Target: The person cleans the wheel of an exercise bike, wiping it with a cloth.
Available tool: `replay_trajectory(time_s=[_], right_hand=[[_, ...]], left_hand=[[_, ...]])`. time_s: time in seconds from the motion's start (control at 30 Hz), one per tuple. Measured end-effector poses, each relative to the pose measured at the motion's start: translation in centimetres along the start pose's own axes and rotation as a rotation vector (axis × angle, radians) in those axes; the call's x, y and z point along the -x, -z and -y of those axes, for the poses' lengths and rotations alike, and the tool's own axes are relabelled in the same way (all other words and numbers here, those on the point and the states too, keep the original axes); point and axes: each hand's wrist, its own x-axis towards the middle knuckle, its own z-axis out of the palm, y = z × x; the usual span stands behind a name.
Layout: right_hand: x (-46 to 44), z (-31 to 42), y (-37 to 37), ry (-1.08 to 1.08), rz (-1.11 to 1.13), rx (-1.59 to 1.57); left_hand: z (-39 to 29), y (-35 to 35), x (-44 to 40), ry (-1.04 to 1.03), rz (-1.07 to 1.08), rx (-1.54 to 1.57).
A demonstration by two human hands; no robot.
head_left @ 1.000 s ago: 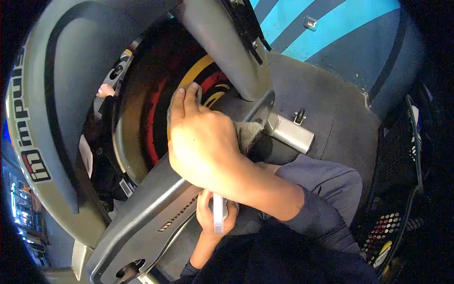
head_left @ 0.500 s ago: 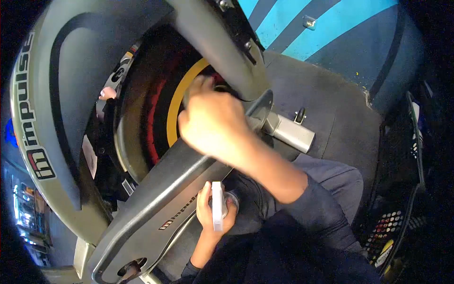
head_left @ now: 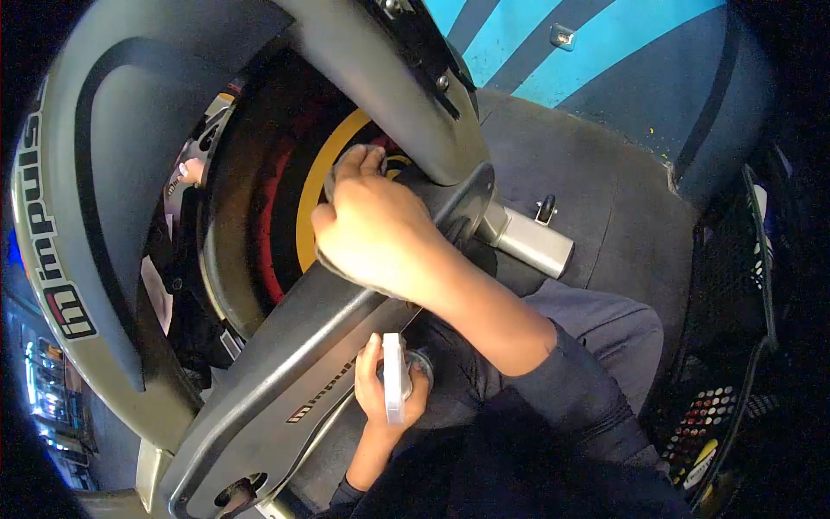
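beside the yellow-ringed wheel [head_left: 313, 195], the right hand [head_left: 376, 229] is spreading slightly curled, its fingers close together over one gray cloth [head_left: 331, 182]. nearer the body, beside one long guard [head_left: 259, 381], the left hand [head_left: 387, 389] is clamping around one white-topped bottle [head_left: 394, 376]. another person's hand [head_left: 192, 171] is showing beyond the wheel.

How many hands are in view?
3: the right hand, with a cloth, over the wheel; the left hand, holding a white object; another person's hand, far left.

Right hand [head_left: 373, 227] outstretched, left hand [head_left: 391, 391] curled
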Motion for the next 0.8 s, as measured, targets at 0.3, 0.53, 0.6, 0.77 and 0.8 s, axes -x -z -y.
replay_trajectory(time_s=[0.3,0.53,0.6,0.77,0.8], right_hand=[[-3.1,-0.5,2.3,-0.420,0.225,-0.352],[-1.7,0.3,2.7,-0.347,0.155,-0.247],[-0.5,0.9,2.1,-0.232,0.054,-0.122],[2.2,4.2,2.1,-0.031,0.055,-0.120],[2.1,4.2,1.1,-0.026,0.000,-0.086]], left_hand=[[-0.5,-0.3,-0.7,-0.012,0.024,-0.031],[-0.5,-0.1,-0.4,-0.041,0.027,0.003],[-0.1,-0.2,0.1,0.040,-0.004,0.045],[-0.6,-0.1,-0.1,0.073,0.028,0.003],[-0.7,0.0,-0.1,0.075,0.030,-0.006]])
